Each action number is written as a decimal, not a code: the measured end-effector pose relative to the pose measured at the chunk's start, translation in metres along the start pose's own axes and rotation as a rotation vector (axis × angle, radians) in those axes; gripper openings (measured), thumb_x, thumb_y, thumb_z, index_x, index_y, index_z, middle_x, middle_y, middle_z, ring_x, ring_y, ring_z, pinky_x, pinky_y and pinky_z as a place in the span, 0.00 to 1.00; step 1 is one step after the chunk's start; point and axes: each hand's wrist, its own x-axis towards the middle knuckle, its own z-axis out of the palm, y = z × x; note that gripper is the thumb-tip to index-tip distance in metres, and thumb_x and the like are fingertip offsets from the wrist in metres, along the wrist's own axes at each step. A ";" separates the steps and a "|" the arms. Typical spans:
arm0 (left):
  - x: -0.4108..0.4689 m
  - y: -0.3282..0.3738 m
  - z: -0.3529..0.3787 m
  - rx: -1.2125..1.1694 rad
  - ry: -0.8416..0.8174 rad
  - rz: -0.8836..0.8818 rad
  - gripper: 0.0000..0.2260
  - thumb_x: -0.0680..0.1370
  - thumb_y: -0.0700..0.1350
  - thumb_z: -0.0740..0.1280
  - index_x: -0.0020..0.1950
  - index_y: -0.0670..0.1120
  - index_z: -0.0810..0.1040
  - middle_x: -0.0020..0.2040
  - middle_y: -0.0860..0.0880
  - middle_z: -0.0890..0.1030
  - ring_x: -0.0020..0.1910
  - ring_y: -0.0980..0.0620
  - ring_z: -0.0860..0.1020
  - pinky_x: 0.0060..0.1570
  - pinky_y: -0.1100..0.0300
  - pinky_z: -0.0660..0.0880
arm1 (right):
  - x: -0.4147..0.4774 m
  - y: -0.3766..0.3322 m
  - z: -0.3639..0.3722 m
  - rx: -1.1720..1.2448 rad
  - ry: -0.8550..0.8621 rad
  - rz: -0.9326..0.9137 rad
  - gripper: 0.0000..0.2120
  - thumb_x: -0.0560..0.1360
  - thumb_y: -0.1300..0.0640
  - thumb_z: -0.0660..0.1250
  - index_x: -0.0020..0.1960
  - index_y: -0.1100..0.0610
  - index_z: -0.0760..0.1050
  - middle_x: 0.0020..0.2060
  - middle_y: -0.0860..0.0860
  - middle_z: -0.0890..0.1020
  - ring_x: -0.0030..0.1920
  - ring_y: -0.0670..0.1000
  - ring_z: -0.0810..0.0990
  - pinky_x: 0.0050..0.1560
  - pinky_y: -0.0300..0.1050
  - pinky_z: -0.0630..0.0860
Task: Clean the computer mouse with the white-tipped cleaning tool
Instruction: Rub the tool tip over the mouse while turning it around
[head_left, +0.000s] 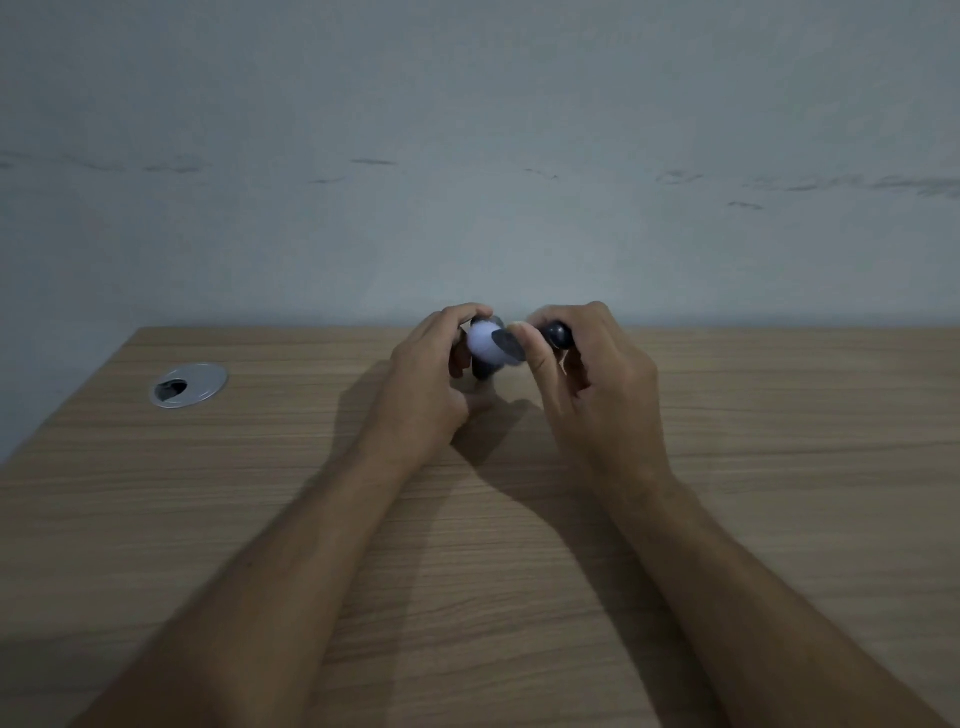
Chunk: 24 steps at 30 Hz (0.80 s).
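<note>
Two bare hands, centre of frame, above wood-grain bench. Left of frame: round metal cable grommet set in bench top, dark opening showing. Centre-left: left hand, fingers curled around dark computer mouse, mostly hidden, lifted off bench. Centre: white tip of cleaning tool touching mouse, blurred. Centre-right: right hand, fingers closed around dark handle of tool, thumb along it. Upper frame: pale wall, scuff marks in a band across it.
</note>
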 end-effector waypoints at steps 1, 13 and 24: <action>0.000 0.001 0.000 0.016 -0.012 0.005 0.30 0.66 0.31 0.83 0.67 0.44 0.82 0.54 0.55 0.80 0.46 0.65 0.76 0.47 0.77 0.70 | 0.001 0.000 -0.001 -0.004 0.013 0.006 0.09 0.85 0.54 0.73 0.57 0.61 0.84 0.48 0.52 0.84 0.42 0.43 0.78 0.43 0.30 0.71; 0.000 -0.001 0.000 0.022 0.014 0.036 0.32 0.68 0.33 0.84 0.70 0.43 0.81 0.62 0.53 0.83 0.55 0.59 0.78 0.55 0.79 0.70 | 0.000 0.007 0.002 -0.033 -0.106 -0.081 0.09 0.85 0.54 0.73 0.53 0.60 0.83 0.45 0.52 0.83 0.39 0.49 0.81 0.38 0.42 0.76; -0.006 0.011 -0.006 -0.139 0.013 -0.099 0.25 0.75 0.44 0.80 0.70 0.54 0.78 0.55 0.59 0.87 0.40 0.68 0.81 0.40 0.70 0.75 | -0.002 0.021 -0.005 0.081 -0.015 0.303 0.12 0.85 0.47 0.71 0.53 0.55 0.84 0.40 0.46 0.85 0.37 0.44 0.80 0.39 0.33 0.72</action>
